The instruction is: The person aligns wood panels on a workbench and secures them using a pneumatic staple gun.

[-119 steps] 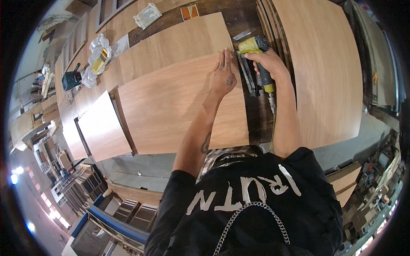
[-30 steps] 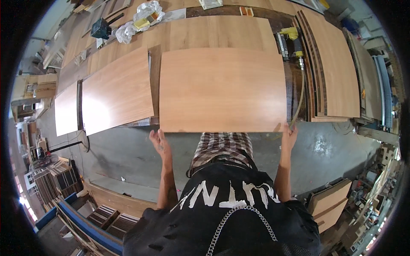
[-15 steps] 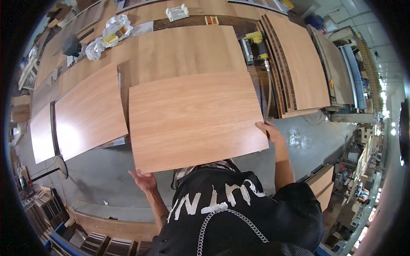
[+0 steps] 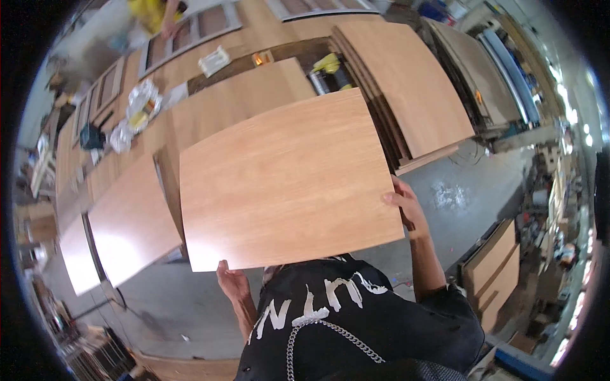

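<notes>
A rectangular wood-grain panel is held in front of my torso, over the near side of the bench. My right hand grips its right edge, thumb on the top face and the other fingers mostly hidden beneath. At the near edge, towards the left corner, my left hand holds it from below, with the thumb tip at the edge. Behind it lies another wood-grain board, partly covered by the held panel.
To the right is a stack of panels, beside a yellow-and-black nail gun. More glossy panels lie at left. Crumpled plastic and grey frames sit farther back. Another person's hand reaches in at far left.
The held panel has turned slightly, its far right corner now overlapping the nail gun's area. My left hand has shifted right along the near edge. Another person has appeared at far left.
</notes>
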The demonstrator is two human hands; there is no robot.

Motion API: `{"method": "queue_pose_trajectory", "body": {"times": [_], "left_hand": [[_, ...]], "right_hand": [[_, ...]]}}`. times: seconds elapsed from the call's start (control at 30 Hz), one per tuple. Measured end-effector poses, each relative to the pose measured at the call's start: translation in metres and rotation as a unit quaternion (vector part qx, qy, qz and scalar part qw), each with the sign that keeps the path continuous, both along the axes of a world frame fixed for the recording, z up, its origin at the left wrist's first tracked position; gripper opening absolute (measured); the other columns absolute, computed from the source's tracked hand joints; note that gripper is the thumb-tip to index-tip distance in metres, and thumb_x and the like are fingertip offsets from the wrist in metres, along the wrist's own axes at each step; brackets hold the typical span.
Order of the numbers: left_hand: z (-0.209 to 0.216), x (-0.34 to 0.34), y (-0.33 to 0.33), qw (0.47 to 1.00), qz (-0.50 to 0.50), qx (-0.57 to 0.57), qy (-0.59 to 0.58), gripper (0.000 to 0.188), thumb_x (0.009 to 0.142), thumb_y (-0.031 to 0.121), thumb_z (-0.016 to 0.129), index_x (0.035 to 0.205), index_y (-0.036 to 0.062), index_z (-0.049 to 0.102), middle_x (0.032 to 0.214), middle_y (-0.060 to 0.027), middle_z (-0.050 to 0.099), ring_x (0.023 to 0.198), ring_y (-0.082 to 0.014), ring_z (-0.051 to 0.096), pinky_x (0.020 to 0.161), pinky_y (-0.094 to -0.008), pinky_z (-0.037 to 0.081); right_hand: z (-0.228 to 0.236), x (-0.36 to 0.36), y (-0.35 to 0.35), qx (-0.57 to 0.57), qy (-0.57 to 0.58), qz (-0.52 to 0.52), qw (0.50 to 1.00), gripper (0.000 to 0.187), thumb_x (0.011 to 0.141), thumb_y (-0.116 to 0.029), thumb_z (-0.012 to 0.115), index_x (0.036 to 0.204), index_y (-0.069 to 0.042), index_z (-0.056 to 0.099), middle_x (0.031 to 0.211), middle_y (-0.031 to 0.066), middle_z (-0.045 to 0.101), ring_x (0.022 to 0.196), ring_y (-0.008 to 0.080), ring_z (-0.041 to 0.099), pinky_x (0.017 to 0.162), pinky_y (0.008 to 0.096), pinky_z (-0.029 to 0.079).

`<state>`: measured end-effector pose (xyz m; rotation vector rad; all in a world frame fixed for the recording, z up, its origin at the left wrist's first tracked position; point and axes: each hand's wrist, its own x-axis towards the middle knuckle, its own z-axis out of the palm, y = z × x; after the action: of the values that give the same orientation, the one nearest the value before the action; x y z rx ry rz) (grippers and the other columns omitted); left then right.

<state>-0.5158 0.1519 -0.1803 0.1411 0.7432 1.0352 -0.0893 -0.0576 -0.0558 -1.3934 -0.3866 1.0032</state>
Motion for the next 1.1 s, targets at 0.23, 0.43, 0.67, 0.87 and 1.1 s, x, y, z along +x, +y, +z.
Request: {"method": "queue_pose_trajectory", "body": {"times": [0.23,0.43,0.67,0.87,1.1], "left_hand": [[0.052,0.154,0.038,0.987,-0.128,0.099,0.004,0.039,0.091,0.022,0.057,0.124,0.0024,0.051,0.123,-0.0105,0.058,0.116,-0.0249,0.055,0.097,-0.0439,0.047],[0.095,0.375,0.031,0.951,-0.289,0.108,-0.033,0.038,0.089,0.021,0.060,0.121,-0.0003,0.055,0.120,-0.0105,0.060,0.114,-0.0240,0.056,0.100,-0.0393,0.045],[0.068,0.498,0.021,0.922,-0.366,0.123,-0.023,0.030,0.091,0.022,0.062,0.110,-0.0007,0.058,0.102,-0.0106,0.066,0.088,-0.0209,0.065,0.081,-0.0346,0.054],[0.097,0.524,0.004,0.919,-0.363,0.107,0.105,0.046,0.091,0.039,0.062,0.121,0.0067,0.048,0.116,-0.0130,0.058,0.101,-0.0226,0.057,0.091,-0.0376,0.044],[0.094,0.547,0.036,0.911,-0.372,0.155,0.085,0.066,0.093,0.038,0.058,0.140,0.0039,0.028,0.139,-0.0152,0.045,0.122,-0.0244,0.047,0.105,-0.0373,0.035]], "right_hand": [[0.023,0.011,-0.108,0.065,-0.029,-0.210,0.975,0.069,0.072,-0.023,0.069,0.131,0.005,0.047,0.118,0.0106,0.059,0.104,0.0181,0.057,0.089,0.0297,0.045],[-0.020,-0.005,-0.207,0.131,-0.072,-0.412,0.899,0.070,0.078,-0.022,0.064,0.136,0.006,0.038,0.118,0.0153,0.057,0.101,0.0234,0.060,0.085,0.0351,0.049],[-0.055,0.001,-0.216,0.120,-0.081,-0.484,0.863,0.064,0.084,-0.027,0.059,0.135,0.005,0.038,0.125,0.0184,0.053,0.111,0.0292,0.057,0.093,0.0396,0.047],[-0.061,0.017,-0.179,0.208,-0.008,-0.473,0.856,0.063,0.089,-0.014,0.057,0.141,0.004,0.028,0.128,0.0200,0.049,0.114,0.0305,0.054,0.094,0.0424,0.047],[-0.041,0.069,-0.128,0.157,0.029,-0.448,0.880,0.056,0.096,-0.019,0.053,0.143,-0.002,0.028,0.130,0.0152,0.048,0.114,0.0255,0.053,0.093,0.0399,0.047]]}}
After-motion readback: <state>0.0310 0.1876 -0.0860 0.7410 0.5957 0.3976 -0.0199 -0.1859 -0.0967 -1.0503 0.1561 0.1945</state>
